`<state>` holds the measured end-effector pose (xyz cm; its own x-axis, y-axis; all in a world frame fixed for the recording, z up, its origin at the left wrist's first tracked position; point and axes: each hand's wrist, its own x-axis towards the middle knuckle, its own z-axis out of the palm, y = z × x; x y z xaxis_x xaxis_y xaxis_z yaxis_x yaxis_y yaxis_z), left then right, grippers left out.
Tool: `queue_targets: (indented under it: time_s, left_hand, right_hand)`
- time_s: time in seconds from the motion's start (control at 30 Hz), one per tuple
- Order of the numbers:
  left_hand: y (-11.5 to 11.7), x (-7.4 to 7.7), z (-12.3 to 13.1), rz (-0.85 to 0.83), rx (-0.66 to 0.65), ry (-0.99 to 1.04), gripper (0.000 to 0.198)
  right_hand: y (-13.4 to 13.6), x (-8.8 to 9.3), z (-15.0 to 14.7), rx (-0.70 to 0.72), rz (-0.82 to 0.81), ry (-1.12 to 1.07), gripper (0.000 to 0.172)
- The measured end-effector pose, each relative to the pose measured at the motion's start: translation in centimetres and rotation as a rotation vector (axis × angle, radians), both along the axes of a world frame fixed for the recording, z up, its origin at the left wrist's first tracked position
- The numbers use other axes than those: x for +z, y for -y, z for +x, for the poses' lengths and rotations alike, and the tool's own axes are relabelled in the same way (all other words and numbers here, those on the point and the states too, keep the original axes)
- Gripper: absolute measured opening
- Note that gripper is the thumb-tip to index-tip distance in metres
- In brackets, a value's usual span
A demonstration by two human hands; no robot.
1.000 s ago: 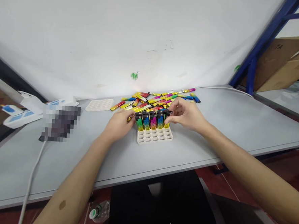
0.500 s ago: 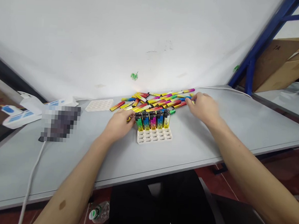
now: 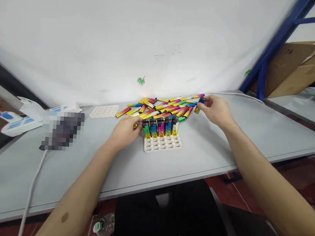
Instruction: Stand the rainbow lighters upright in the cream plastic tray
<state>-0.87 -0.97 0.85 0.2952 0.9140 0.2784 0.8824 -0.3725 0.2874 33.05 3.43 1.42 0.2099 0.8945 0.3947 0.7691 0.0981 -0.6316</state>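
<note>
Between the thumb and fingers of my right hand (image 3: 215, 109) is a lighter (image 3: 199, 105), blue toward the top and yellow below, tilted at the right end of the pile. My left hand (image 3: 126, 130) is closed, its fingertips against the left side of the upright lighters (image 3: 160, 128). A small gold bit shows between its thumb and finger; whether it is held cannot be made out. The upright lighters, with black tops, fill the back rows of a white tray (image 3: 162, 150). The front slots are bare. Behind it lies a loose pile of colourful lighters (image 3: 168, 108).
A second white tray (image 3: 104, 111) lies at the left by the wall. Further left are a power strip (image 3: 26, 124) and a blurred dark object (image 3: 66, 130) with a cable. Cardboard boxes (image 3: 294, 69) stand beyond the blue frame at the right. A plastic bottle (image 3: 105, 225) is below the table.
My right hand has turned and drawn a blue-and-yellow lighter up at the pile's right end. A red-and-yellow lighter beside it now lies at a steeper angle. My left hand has stayed put.
</note>
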Motion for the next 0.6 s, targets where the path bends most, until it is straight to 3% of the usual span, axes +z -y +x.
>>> queue_targets:
  time_s: [0.17,0.43,0.6]
  left_hand:
    - [0.0,-0.1,-0.1,0.001,0.011,0.010,0.021]
    - [-0.1,-0.2,-0.2,0.004,0.017,0.007,0.021]
    - [-0.1,-0.2,-0.2,0.004,0.003,0.007,0.023]
  right_hand:
    - [0.1,-0.1,-1.3,0.248,0.000,-0.521,0.022]
    - [1.0,0.2,-2.8,0.323,-0.072,-0.749,0.039]
    - [1.7,0.5,-3.4,0.440,-0.119,-0.839,0.038]
